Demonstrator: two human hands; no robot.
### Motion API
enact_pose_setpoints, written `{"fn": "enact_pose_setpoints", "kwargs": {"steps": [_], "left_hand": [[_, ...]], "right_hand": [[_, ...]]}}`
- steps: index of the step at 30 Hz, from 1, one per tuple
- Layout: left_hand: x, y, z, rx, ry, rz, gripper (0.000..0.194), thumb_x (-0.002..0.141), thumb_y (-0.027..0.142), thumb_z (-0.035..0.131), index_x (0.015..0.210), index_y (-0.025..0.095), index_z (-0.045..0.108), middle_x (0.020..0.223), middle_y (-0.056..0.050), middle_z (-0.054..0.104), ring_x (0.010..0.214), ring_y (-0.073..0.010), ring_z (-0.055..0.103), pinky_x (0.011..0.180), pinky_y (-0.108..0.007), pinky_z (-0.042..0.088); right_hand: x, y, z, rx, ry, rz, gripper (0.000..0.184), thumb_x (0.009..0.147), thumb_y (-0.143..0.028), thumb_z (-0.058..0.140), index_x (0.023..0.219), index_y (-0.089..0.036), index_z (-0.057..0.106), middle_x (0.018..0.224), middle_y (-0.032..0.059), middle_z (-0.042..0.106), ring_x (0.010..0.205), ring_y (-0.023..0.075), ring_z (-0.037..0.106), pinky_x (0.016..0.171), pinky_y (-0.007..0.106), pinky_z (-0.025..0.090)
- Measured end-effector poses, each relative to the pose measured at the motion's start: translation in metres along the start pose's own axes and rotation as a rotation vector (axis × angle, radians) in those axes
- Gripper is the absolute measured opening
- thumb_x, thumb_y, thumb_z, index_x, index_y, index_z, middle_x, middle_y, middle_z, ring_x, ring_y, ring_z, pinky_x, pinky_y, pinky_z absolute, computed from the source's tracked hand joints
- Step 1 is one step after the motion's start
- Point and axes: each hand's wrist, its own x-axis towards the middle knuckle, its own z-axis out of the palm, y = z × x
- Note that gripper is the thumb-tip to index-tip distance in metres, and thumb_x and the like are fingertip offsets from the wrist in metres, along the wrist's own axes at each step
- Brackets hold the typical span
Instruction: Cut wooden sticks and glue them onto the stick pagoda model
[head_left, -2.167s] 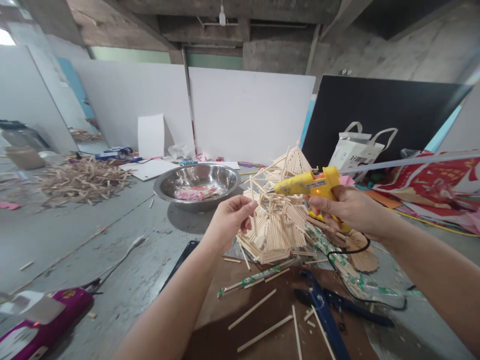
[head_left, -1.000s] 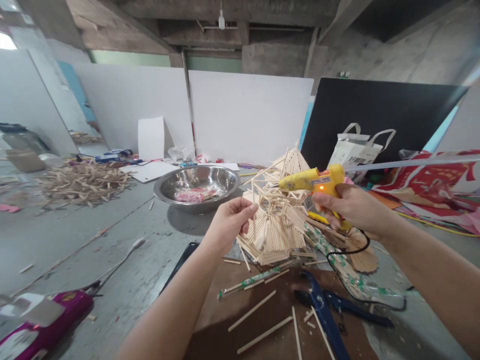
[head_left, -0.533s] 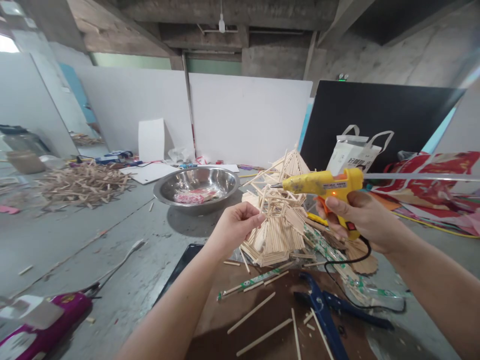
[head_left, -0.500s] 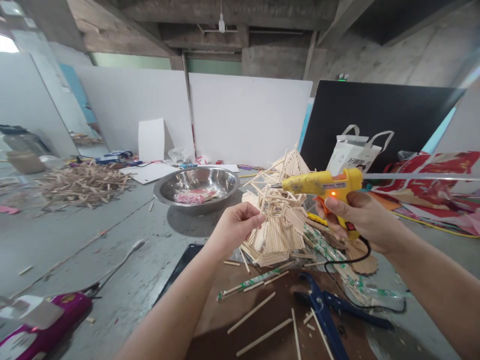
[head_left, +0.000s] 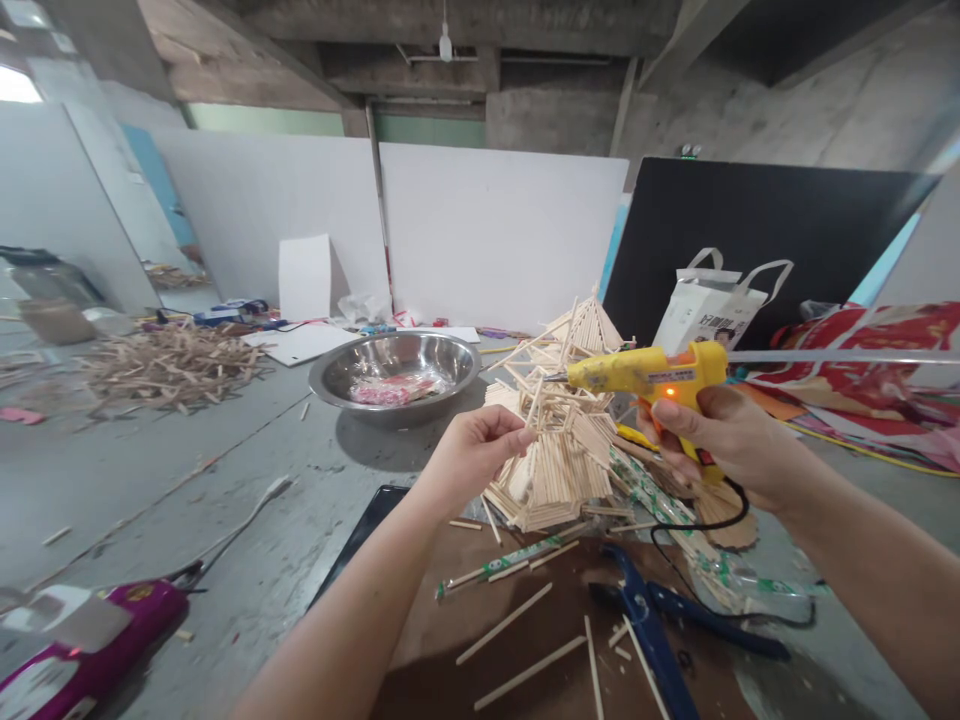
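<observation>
My left hand pinches a thin wooden stick against the left side of a tiered model built from wooden sticks. My right hand grips a yellow hot glue gun with its orange light on. The gun's nozzle points left at the model's upper part, close to the stick. A clear glue rod sticks out of the gun's back toward the right. The gun's black cord loops down under my right hand.
A steel bowl with a pink packet stands behind my left hand. Loose sticks and blue cutters lie on a brown board near me. A heap of sticks lies far left, a magenta tool lower left, a white bag at the back right.
The glue gun drew back to the right, away from the model, and dropped slightly. My left hand shifted a little right and kept the stick against the model.
</observation>
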Motion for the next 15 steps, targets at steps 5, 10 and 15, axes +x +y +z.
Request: {"fn": "enact_pose_setpoints", "kwargs": {"steps": [5, 10, 15], "left_hand": [[-0.0001, -0.0006, 0.0005, 0.028, 0.013, 0.03, 0.02, 0.064, 0.035, 0.056, 0.062, 0.015, 0.052, 0.049, 0.003, 0.043, 0.039, -0.0021, 0.031, 0.037, -0.016, 0.022], [0.0002, -0.0021, 0.0002, 0.045, 0.013, 0.055, 0.02, 0.065, 0.034, 0.056, 0.063, 0.015, 0.053, 0.05, 0.003, 0.044, 0.039, -0.0019, 0.03, 0.037, -0.016, 0.022], [0.0004, -0.0028, 0.0, 0.056, 0.008, 0.056, 0.02, 0.066, 0.035, 0.055, 0.063, 0.015, 0.052, 0.052, 0.003, 0.044, 0.04, -0.0019, 0.031, 0.038, -0.017, 0.022]], "right_hand": [[0.0018, 0.0004, 0.0004, 0.007, 0.007, -0.01, 0.029, 0.066, -0.049, 0.051, 0.064, -0.019, 0.048, 0.05, -0.0031, 0.044, 0.031, 0.006, 0.037, 0.031, 0.022, 0.027], [0.0021, 0.002, -0.0007, -0.006, 0.013, -0.008, 0.03, 0.067, -0.048, 0.05, 0.06, -0.019, 0.047, 0.047, -0.0037, 0.043, 0.032, 0.0057, 0.038, 0.032, 0.022, 0.028], [0.0017, 0.0032, -0.0023, -0.012, 0.011, -0.002, 0.029, 0.068, -0.048, 0.05, 0.062, -0.019, 0.047, 0.048, -0.0034, 0.044, 0.033, 0.0061, 0.038, 0.033, 0.022, 0.029]]}}
